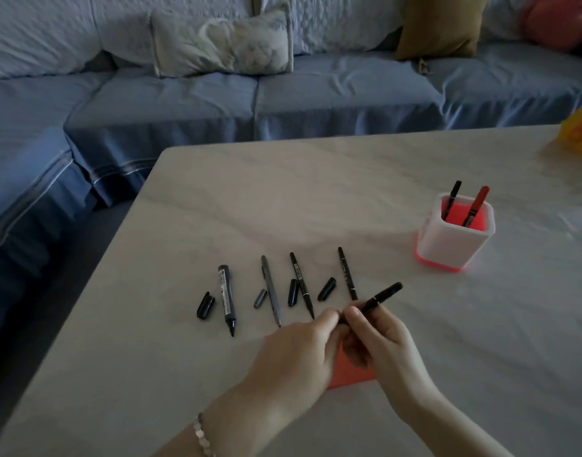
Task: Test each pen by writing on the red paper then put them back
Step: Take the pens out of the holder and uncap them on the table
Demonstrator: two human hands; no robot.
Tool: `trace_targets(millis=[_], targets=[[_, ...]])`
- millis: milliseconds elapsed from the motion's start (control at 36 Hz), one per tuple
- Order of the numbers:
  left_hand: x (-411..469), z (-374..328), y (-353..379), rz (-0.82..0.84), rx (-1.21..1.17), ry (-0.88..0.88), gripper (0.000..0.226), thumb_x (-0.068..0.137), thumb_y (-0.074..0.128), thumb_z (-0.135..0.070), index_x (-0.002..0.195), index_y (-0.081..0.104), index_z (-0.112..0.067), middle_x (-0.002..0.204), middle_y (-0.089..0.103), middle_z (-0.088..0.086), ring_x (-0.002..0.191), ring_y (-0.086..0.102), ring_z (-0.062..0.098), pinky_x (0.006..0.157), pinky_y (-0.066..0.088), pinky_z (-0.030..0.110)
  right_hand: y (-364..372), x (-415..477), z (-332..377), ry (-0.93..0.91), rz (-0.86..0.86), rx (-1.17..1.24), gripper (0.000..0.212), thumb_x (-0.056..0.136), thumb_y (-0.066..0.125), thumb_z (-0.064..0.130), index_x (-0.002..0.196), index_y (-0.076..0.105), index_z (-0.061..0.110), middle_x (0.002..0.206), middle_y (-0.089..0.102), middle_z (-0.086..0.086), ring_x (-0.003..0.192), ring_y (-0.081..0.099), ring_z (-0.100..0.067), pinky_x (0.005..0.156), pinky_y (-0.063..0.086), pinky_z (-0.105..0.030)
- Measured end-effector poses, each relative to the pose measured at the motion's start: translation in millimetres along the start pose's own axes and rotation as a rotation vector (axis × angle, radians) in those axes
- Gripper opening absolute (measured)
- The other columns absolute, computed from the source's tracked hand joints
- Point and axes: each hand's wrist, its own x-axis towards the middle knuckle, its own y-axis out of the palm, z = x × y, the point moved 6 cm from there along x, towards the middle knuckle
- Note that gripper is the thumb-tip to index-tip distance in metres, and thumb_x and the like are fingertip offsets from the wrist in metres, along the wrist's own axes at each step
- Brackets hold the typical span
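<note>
Black pen (380,297) gripped by R hand (387,338), L hand (297,351) pinched at tip end. Risk: caps (205,305) mixed up; red paper (349,374) hidden under hands, ink smeared.

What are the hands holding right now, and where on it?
A black pen, gripped at its near end by the fingers of both hands; its far end sticks out free.
</note>
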Motion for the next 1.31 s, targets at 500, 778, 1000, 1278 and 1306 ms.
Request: trace_targets(millis=[500, 778, 1000, 1278, 1306], targets=[[32, 47, 13, -0.045, -0.425, -0.431, 0.009, 0.097, 0.039, -0.015, 0.106, 0.041, -0.018, 0.087, 0.062, -0.013, 0.074, 0.056, 0.002, 0.059, 0.041, 0.008, -100, 119, 11, 0.045, -0.024, -0.918, 0.023, 0.091, 0.054, 0.026, 0.1, 0.06, 0.006, 0.061, 0.059, -0.003, 0.05, 0.055, -0.013, 0.044, 0.042, -0.016], [82, 30, 19, -0.067, -0.178, -0.328, 0.007, 0.092, 0.052, -0.02, 0.098, 0.055, -0.019, 0.103, 0.058, 0.002, 0.084, 0.053, 0.009, 0.063, 0.036, 0.009, -96, 127, -18, 0.061, -0.072, -1.009, 0.031, 0.085, 0.063, 0.028, 0.097, 0.061, 0.0, 0.089, 0.068, -0.017, 0.081, 0.064, -0.032, 0.065, 0.046, -0.031], [136, 3, 52, -0.01, 0.159, -0.198, 0.011, 0.091, 0.051, -0.019, 0.1, 0.052, -0.014, 0.096, 0.065, 0.005, 0.092, 0.059, 0.027, 0.075, 0.047, 0.035, -109, 94, 28, -0.187, -0.187, -1.054, 0.03, 0.088, 0.057, 0.035, 0.113, 0.059, 0.018, 0.081, 0.058, 0.005, 0.073, 0.055, -0.016, 0.067, 0.044, -0.027], [145, 10, 83, 0.077, 0.283, -0.127, 0.02, 0.091, 0.052, -0.026, 0.103, 0.056, -0.01, 0.104, 0.06, 0.008, 0.103, 0.052, 0.026, 0.084, 0.045, 0.035, -202, 122, 98, -0.267, -0.631, -1.004, 0.033, 0.089, 0.052, 0.027, 0.119, 0.054, 0.014, 0.12, 0.051, -0.011, 0.113, 0.048, -0.027, 0.083, 0.041, -0.035], [144, 9, 83, 0.074, 0.286, -0.128, 0.025, 0.092, 0.05, -0.027, 0.112, 0.053, -0.012, 0.112, 0.056, 0.006, 0.109, 0.049, 0.025, 0.089, 0.043, 0.034, -210, 128, 97, -0.22, -0.643, -0.987, 0.038, 0.089, 0.053, 0.028, 0.123, 0.051, 0.012, 0.124, 0.05, -0.013, 0.117, 0.046, -0.028, 0.088, 0.042, -0.037]])
